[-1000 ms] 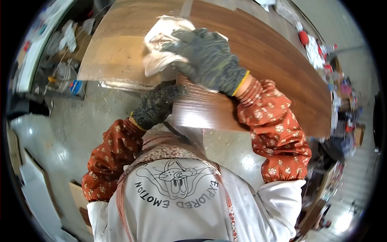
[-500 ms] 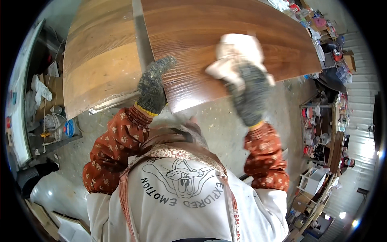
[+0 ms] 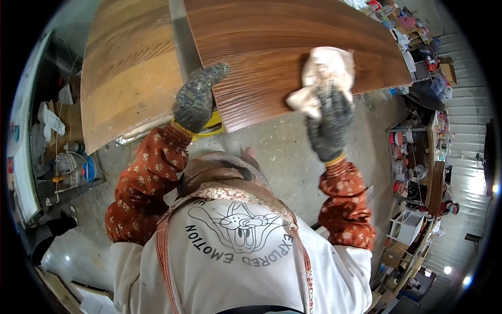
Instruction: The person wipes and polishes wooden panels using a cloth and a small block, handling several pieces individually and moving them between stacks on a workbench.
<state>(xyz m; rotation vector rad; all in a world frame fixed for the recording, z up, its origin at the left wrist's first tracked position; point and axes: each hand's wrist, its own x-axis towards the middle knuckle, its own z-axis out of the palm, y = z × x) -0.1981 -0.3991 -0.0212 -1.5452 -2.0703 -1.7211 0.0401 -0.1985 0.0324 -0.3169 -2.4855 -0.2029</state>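
Note:
A reddish-brown wood-grain board (image 3: 261, 57) with a glossy surface stretches across the upper middle. My left hand (image 3: 194, 98), in a dark grey knit glove, grips the board's left edge near its closest corner, with fingers lying over the top; its underside hold is hidden. My right hand (image 3: 330, 123), gloved alike, holds a crumpled whitish cloth (image 3: 329, 68) against the board near its front edge. The cloth hides part of the fingers. Flowered red oversleeves cover both forearms.
A lighter, worn wooden board (image 3: 130, 68) lies to the left across a narrow gap. Something yellow and round (image 3: 212, 125) shows beneath my left hand. Shelves with cans (image 3: 400, 157) line the right side. At left, a bucket (image 3: 65, 165) stands on a low rack.
My right hand and the cloth have slid a little to the right over the board. My left hand keeps its place at the edge, and the yellow round thing now shows below it.

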